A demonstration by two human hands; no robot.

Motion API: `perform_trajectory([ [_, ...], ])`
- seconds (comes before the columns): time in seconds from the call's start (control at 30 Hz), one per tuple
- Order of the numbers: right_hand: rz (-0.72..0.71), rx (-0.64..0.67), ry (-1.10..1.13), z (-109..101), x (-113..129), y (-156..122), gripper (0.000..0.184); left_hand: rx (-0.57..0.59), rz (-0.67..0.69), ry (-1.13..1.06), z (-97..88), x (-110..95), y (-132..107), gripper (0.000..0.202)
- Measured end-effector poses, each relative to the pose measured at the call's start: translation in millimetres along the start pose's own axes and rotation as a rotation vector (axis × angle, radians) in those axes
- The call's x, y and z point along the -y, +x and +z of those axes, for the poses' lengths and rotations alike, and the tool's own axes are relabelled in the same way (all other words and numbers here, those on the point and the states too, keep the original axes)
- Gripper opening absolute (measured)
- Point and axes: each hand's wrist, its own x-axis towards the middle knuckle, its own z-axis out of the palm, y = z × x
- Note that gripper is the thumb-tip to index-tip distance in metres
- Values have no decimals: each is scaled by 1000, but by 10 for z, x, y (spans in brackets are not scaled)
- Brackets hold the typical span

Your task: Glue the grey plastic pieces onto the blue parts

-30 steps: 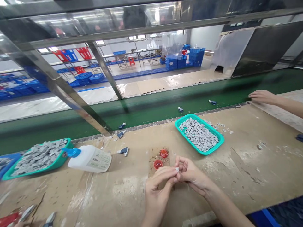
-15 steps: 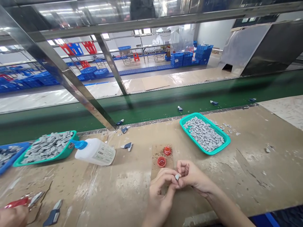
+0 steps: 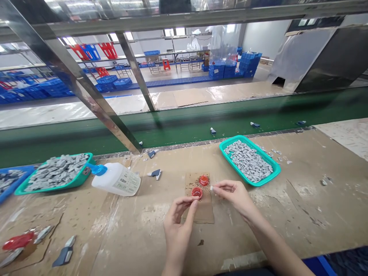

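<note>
My left hand (image 3: 179, 224) is closed in a pinch at the near edge of a red cap (image 3: 197, 192) with liquid in it. Whatever lies between those fingertips is too small to make out. To the right, my right hand (image 3: 232, 194) pinches a small light grey plastic piece (image 3: 212, 188) beside a second red cap (image 3: 204, 180). Both caps rest on a speckled cardboard piece (image 3: 205, 214). Beyond my right hand, a green basket (image 3: 274, 167) holds many small grey pieces.
At left stand a white bottle with a blue nozzle (image 3: 116, 180), another green basket (image 3: 83, 179) of grey pieces and a blue tray (image 3: 28, 170). Dark blue and grey parts (image 3: 156, 174) lie about. A green conveyor (image 3: 178, 122) runs behind, under a slanting metal post (image 3: 115, 126).
My hands have parted from around a small grey piece; the left moved left to the cap, the right forward. Another person's hand has left the lower left corner. Parts on the conveyor shifted left.
</note>
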Motion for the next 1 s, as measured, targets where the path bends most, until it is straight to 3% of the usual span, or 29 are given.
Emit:
perform_trajectory([
  [0.27, -33, -78, -39, 56, -145, 338, 39, -117, -6, 7, -117, -9, 36, 21],
  [0.8, -68, -86, -21, 131, -146, 367, 38, -124, -23, 31, -166, -12, 21, 21],
  [0.9, -47, -75, 12, 92, -97, 349, 38, -97, 16, 61, -209, 12, 194, 22],
  [1.0, -25, -65, 59, 47, -83, 347, 38, -27, 92, 178, -232, 17, 587, 26],
])
